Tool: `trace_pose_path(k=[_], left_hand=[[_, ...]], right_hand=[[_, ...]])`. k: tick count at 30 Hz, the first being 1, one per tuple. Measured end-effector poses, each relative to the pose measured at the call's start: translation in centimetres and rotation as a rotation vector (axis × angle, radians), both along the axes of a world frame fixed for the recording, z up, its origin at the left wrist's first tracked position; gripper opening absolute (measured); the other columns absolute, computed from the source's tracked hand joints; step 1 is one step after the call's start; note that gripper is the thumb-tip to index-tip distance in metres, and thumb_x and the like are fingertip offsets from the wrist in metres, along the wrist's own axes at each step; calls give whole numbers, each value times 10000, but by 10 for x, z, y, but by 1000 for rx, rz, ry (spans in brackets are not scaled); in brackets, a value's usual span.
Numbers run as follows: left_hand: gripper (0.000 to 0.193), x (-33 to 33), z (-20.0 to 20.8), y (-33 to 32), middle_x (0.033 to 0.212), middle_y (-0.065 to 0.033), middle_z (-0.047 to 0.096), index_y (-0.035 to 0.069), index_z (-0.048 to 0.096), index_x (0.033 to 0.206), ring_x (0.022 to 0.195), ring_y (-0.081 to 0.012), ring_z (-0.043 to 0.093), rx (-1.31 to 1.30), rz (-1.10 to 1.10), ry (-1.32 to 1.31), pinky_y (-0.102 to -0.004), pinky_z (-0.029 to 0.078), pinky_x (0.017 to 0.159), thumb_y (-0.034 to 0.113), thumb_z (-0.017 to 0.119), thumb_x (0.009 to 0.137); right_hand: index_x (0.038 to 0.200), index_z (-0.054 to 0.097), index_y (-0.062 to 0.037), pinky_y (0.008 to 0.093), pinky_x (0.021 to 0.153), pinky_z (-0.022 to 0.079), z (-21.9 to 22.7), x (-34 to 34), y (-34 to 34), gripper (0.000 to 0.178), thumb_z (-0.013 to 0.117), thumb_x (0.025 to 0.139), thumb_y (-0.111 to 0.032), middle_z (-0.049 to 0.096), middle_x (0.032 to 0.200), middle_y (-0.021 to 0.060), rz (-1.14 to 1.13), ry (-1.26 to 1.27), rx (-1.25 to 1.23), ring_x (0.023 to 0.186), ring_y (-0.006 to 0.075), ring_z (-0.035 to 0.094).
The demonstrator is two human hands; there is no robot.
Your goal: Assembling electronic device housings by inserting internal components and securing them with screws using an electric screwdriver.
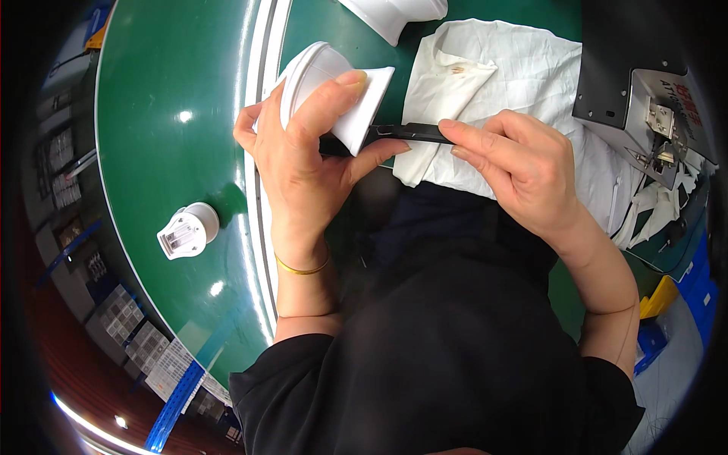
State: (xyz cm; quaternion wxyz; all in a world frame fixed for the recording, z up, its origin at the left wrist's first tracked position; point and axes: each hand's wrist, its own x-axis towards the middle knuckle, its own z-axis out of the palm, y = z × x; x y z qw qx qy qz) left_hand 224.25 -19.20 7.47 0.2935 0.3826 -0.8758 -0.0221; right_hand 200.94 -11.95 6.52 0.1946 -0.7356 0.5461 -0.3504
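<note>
My left hand [299,171] is wrapped round a white plastic housing [322,72] with a rounded, ridged rim and a flared edge. It holds the housing tilted above the green work surface. Between thumb and fingertips, my right hand [523,163] pinches a flat black strip-like piece [413,133]. The strip's far end reaches the flared edge of the housing, near my left thumb. Whether it goes inside cannot be made out, as the housing and my left hand hide that end.
A crumpled white cloth [531,61] lies beyond my right hand. Another white plastic part [398,15] is at the top. On the green table [159,91] at left sits a small white piece [189,230]. A metal-fronted machine [629,114] stands at right, beside white scraps [656,208].
</note>
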Motion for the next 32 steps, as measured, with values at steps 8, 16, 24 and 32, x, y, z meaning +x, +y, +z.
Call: trace_pose_path(k=[8,16,24,32], left_hand=[[903,1,-2,-1,1182,-56,664,97,500,1247,1059,-244,644,11,7,-6,-409,325,973,401,944,523],[903,2,-1,0,1178,-67,664,87,499,1246,1072,-246,638,32,15,-16,-421,313,990,393,949,525],[885,1,0,1,1186,-64,656,99,487,1253,1083,-244,629,26,-4,-3,-422,309,998,351,953,545],[936,1,-3,1,1232,-53,636,137,452,1293,1078,-247,629,-1,-10,-6,-414,311,999,336,964,534]], right_hand=[[1078,753,-121,292,504,405,-2,-1,-1,346,788,742,-42,586,693,36,5,-4,0,574,164,533],[1084,752,-123,295,495,397,0,1,-2,362,795,733,-46,567,678,36,15,0,5,564,166,524],[1073,756,-122,296,483,383,0,4,-1,362,800,724,-43,556,670,32,-11,28,-21,556,161,514],[1076,757,-118,296,480,380,-2,5,0,364,801,723,-43,546,672,28,-26,52,-56,557,157,508]])
